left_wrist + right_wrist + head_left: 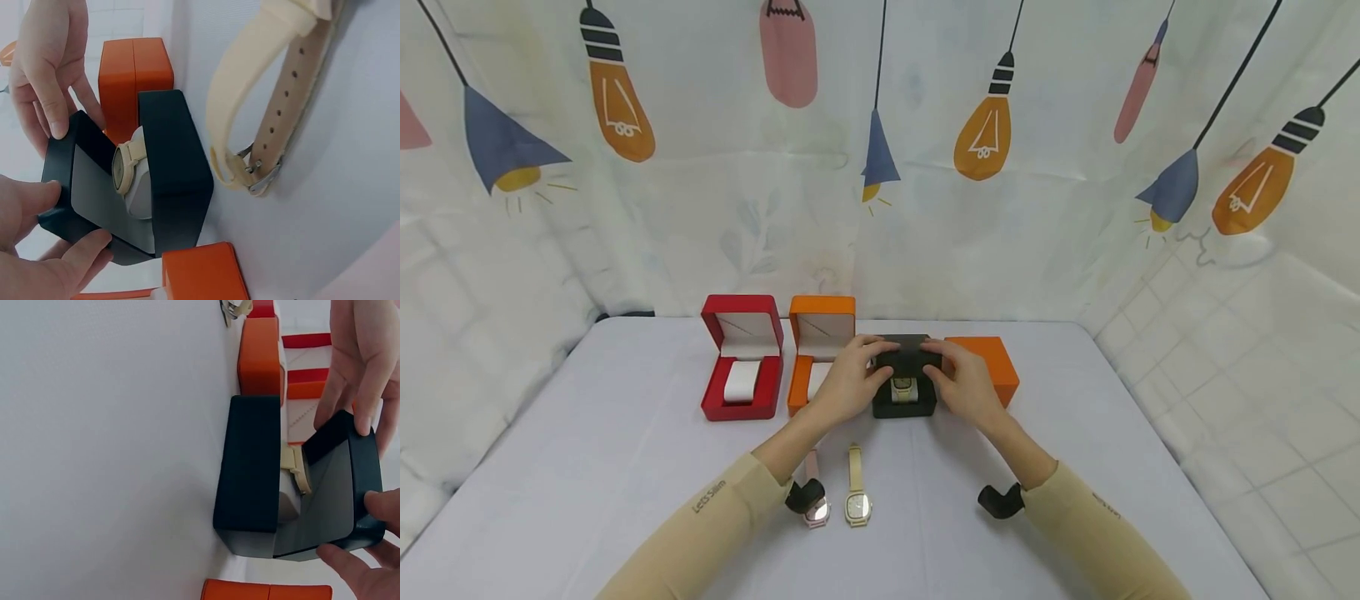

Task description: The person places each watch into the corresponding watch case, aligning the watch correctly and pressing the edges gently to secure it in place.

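Observation:
A dark green watch box [905, 408] stands on the table with its lid [910, 357] tilted partway down over the base. Inside, a cream-strapped watch [128, 164] sits round a pale cushion [139, 194]. My left hand [852, 377] holds the lid's left side, thumb at the front edge and fingers over the top. On the opposite side, my right hand [966, 382] grips the lid the same way. In the right wrist view the lid [369, 475] and base [250, 465] still have a wedge-shaped gap between them.
Left of the green box stand an open orange watch box [822, 310] and an open red one [709, 400], each with a white cushion. A closed orange box [992, 358] is at the right. Nearer lie a pink-strapped watch [817, 512] and a cream-strapped watch [857, 492].

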`<action>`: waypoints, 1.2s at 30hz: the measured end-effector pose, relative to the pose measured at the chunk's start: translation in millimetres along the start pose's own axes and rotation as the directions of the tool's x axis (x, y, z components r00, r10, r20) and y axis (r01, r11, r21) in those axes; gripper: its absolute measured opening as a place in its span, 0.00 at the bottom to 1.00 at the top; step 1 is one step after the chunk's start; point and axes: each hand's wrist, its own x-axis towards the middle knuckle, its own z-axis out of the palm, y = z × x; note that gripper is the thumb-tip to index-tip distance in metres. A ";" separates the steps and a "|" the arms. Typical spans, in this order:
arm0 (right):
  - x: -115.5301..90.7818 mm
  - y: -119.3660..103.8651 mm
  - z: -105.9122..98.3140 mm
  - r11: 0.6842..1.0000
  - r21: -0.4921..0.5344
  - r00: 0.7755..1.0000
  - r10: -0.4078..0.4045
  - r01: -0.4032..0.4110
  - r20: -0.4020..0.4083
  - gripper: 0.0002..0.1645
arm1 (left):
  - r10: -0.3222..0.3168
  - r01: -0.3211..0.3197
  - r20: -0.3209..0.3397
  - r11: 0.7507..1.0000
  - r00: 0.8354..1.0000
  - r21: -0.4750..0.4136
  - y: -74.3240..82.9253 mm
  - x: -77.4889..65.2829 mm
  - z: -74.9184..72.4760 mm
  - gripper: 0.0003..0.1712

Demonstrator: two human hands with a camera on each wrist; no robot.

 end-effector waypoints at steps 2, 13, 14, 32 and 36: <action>-1.7 0.2 1.1 1.000 0.003 1.000 -0.005 0.005 -0.007 0.21 | 0.009 -0.009 0.000 1.000 1.000 -0.001 -1.0 -0.6 0.4 0.20; -11.1 -0.7 7.3 0.999 -0.005 0.998 -0.037 0.037 -0.045 0.20 | -0.003 0.003 -0.011 0.999 1.000 0.042 -2.5 -6.4 5.2 0.20; -11.8 0.0 8.4 0.999 -0.008 0.998 -0.041 0.041 -0.050 0.21 | -0.003 0.004 -0.013 0.999 1.000 0.047 -2.5 -7.1 5.8 0.20; -20.9 -2.8 19.7 0.999 -0.027 0.998 0.021 -0.023 -0.066 0.19 | -0.037 0.037 -0.001 0.995 0.999 0.092 -4.0 -13.1 10.6 0.20; -21.9 -5.4 19.9 0.998 -0.024 0.997 0.054 -0.055 -0.053 0.18 | -0.027 0.026 0.007 0.995 1.000 0.096 -4.4 -15.6 11.6 0.19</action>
